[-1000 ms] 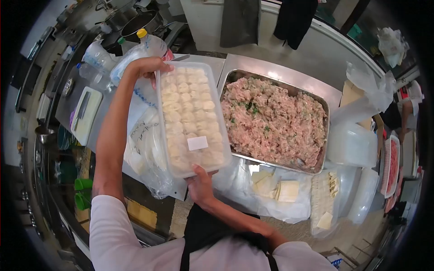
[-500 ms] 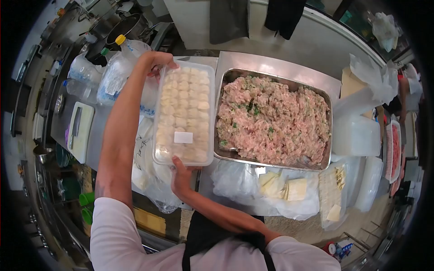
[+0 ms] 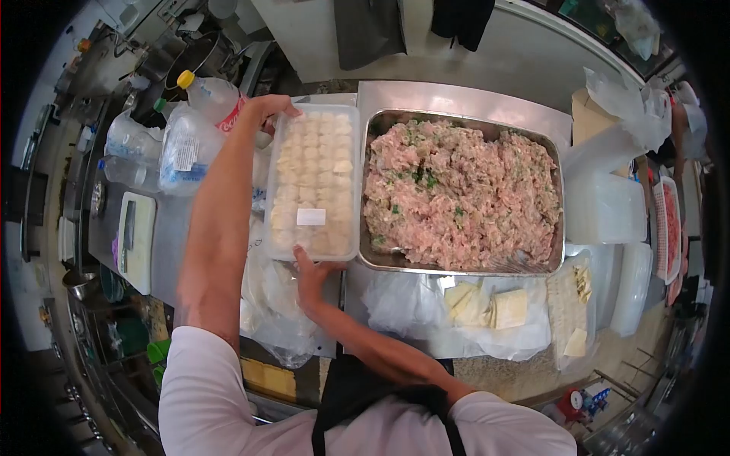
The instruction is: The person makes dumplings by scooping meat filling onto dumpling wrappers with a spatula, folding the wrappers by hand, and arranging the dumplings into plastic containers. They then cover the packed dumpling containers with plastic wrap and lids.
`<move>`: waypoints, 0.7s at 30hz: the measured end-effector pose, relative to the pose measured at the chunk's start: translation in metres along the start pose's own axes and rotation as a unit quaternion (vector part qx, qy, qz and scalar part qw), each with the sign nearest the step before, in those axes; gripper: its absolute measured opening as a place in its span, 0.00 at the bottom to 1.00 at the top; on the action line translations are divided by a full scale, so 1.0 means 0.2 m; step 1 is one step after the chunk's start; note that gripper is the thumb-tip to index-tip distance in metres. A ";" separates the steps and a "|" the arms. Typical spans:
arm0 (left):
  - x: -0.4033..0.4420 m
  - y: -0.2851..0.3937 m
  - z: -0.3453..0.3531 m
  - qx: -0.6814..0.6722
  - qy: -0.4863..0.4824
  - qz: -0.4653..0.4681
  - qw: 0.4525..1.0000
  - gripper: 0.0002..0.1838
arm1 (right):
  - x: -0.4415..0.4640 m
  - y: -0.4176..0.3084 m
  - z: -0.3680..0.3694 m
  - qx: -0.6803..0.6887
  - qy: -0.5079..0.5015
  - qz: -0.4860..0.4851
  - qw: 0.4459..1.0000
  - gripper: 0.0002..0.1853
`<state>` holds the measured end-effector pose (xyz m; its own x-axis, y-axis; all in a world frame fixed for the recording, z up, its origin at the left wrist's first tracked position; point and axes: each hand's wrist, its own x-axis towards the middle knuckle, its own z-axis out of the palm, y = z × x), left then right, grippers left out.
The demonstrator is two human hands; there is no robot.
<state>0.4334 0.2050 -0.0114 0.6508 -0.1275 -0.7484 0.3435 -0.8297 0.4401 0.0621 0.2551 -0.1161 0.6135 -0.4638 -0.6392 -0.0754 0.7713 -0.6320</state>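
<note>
Clasping a translucent tub [image 3: 355, 171] of dumplings [image 3: 313, 163], hands [image 3: 275, 109] [image 3: 309, 275] part-curled round either end, beside a tray [image 3: 456, 269] of mince [image 3: 464, 190]

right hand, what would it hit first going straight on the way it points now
The plastic container: the right hand is touching its near end, so there seems no free way ahead, though exact depth is unclear.
</note>
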 end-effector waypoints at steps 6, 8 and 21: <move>0.08 -0.06 -0.04 -0.005 -0.049 0.017 0.999 0.18 | 0.02 -0.11 0.00 -0.018 -0.077 0.012 0.997 0.50; 0.10 -0.08 -0.04 -0.012 -0.036 0.025 0.999 0.18 | 0.05 -0.08 -0.02 -0.068 -0.074 -0.001 0.995 0.48; 0.16 -0.17 0.05 0.159 0.224 0.132 0.952 0.23 | 0.07 -0.08 0.03 0.045 -0.113 0.109 0.987 0.41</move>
<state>0.4350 0.2231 -0.0554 0.9342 -0.1685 -0.3143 -0.0482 -0.9329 0.3569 0.0778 0.2392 -0.1127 0.7507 -0.1805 -0.6355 -0.1619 0.8824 -0.4419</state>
